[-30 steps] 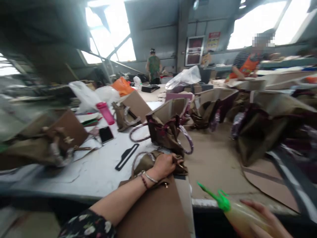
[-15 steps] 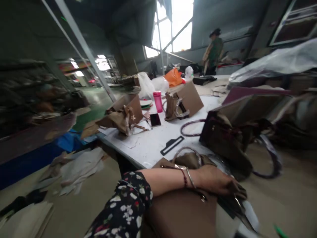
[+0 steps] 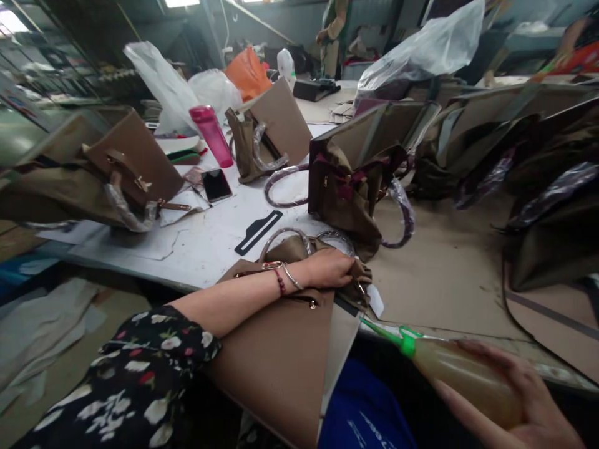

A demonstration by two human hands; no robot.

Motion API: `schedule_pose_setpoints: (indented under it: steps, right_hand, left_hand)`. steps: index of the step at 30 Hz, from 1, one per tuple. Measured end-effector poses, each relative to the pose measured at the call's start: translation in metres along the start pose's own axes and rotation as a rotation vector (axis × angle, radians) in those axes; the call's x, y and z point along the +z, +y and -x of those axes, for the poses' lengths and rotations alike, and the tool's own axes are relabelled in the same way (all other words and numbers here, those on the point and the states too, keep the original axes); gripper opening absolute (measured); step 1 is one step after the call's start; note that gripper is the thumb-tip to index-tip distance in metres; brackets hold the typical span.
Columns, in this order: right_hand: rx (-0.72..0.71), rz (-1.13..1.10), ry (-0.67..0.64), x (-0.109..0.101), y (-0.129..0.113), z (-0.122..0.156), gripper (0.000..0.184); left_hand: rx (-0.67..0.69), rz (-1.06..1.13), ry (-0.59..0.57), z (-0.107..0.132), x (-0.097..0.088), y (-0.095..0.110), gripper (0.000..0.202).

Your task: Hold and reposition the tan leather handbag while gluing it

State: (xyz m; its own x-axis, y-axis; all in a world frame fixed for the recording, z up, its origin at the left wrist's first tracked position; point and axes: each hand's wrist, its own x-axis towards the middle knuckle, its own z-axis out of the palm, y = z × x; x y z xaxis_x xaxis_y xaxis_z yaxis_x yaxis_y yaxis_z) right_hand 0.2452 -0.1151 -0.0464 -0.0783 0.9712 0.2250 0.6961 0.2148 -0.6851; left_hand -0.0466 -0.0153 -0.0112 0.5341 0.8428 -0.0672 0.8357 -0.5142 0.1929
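My left hand (image 3: pixel 330 268) is closed on the gathered fabric of a brown handbag (image 3: pixel 281 343), whose flat panel slopes down towards my lap. Clear wrap covers the bag's handles, which lie just beyond my wrist. At the lower right my right hand (image 3: pixel 524 386) is wrapped round a squeeze bottle (image 3: pixel 468 374) of amber liquid. Its green nozzle points left, at the side edge of the bag, and I cannot tell whether the tip touches it. A dark blue cloth (image 3: pixel 365 405) with white print shows below.
Beyond the bag are a black slotted strip (image 3: pixel 258 232), a phone (image 3: pixel 216 185) and a pink bottle (image 3: pixel 213 134). Unfinished handbags stand at left (image 3: pixel 135 162), centre back (image 3: pixel 281 125) and right (image 3: pixel 349 187). Plastic bags (image 3: pixel 163 87) lie behind. A person (image 3: pixel 334 37) stands at the far side.
My view has turned down and to the right. My right hand with the squeeze bottle has come into sight; only a green tip showed before. My left hand still grips the bag.
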Motion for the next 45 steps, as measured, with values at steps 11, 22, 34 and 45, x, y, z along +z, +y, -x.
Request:
schedule_pose_setpoints:
  steps: [11, 22, 34, 45]
  right_hand:
    - [-0.556, 0.118, 0.023, 0.002, -0.024, -0.023, 0.037]
    - [-0.589, 0.104, 0.071, 0.002, -0.028, -0.031, 0.036]
    - [-0.542, 0.038, -0.058, -0.001, -0.019, -0.033, 0.036]
    - [-0.514, 0.021, -0.074, -0.004, -0.011, -0.039, 0.035]
  left_hand:
    - [0.063, 0.119, 0.002, -0.006, 0.003, -0.008, 0.024]
    - [0.078, 0.455, -0.052, -0.014, 0.001, -0.016, 0.031]
    - [-0.035, 0.618, -0.134, -0.019, -0.006, -0.02, 0.039]
    - [-0.059, 0.574, -0.151, -0.02, -0.003, -0.021, 0.034]
